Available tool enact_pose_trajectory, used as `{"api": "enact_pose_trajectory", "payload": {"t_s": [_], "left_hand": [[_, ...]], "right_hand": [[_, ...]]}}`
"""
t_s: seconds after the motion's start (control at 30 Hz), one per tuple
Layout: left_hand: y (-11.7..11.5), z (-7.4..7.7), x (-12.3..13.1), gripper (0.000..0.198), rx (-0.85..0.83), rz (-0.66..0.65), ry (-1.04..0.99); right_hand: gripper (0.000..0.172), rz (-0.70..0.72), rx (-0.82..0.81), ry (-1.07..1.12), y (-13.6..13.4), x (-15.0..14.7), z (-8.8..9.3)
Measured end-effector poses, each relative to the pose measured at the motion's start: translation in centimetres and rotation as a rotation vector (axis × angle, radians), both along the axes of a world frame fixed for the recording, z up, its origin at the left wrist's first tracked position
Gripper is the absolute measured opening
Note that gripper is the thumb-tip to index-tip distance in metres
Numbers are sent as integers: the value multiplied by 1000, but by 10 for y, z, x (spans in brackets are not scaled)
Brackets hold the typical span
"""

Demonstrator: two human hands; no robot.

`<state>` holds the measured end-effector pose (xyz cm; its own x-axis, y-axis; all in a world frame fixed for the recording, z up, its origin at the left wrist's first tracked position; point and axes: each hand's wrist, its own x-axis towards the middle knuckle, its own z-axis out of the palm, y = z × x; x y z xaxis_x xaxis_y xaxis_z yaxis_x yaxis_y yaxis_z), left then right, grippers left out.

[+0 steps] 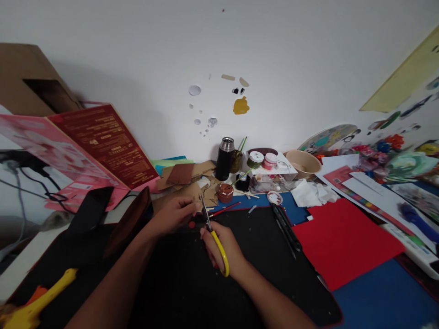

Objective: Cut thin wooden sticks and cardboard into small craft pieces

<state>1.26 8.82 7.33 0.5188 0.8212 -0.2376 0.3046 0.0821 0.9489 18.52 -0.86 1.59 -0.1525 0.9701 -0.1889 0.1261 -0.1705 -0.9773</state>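
Note:
My right hand [224, 249] is closed round the yellow handles of a pair of scissors [220, 252], whose metal blades point up and away from me. Just left of the blades, my left hand [178, 212] has its fingers pinched together; what they hold, if anything, is too small to tell. Both hands are over a black mat [206, 292]. A small red round piece [192, 225] lies below the left fingertips. Behind the hands are torn cardboard pieces [187, 183] and an open jar of brown paint [225, 193].
A black flask [225, 159] and paint jars [255, 158] stand along the wall. Red paper [346, 242] and black pens or cutters [286, 228] lie right. A pink and red box [106, 141], a phone [92, 211] and a yellow tool [44, 299] are left.

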Motion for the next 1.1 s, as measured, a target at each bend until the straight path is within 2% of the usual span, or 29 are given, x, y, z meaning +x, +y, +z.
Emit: {"api": "enact_pose_trajectory", "payload": {"t_s": [0.13, 0.43, 0.6, 0.77, 0.93, 1.1], "left_hand": [[-4, -2, 7, 51, 54, -42, -32], [-8, -15, 23, 53, 64, 129, -100], [-11, -9, 24, 55, -8, 160, -97], [-12, -2, 23, 54, -50, 172, -105], [-12, -1, 23, 51, -21, 170, -84], [-12, -3, 24, 50, 87, 147, -7]], "right_hand": [[45, -5, -33, 66, 1, 2, 4], [42, 23, 0, 38, 4, 8, 7], [39, 56, 34, -2, 2, 12, 5], [37, 109, 92, -14, 1, 16, 11], [38, 115, 80, 0, 1, 17, 11], [46, 45, 29, 3, 0, 13, 4]]}}
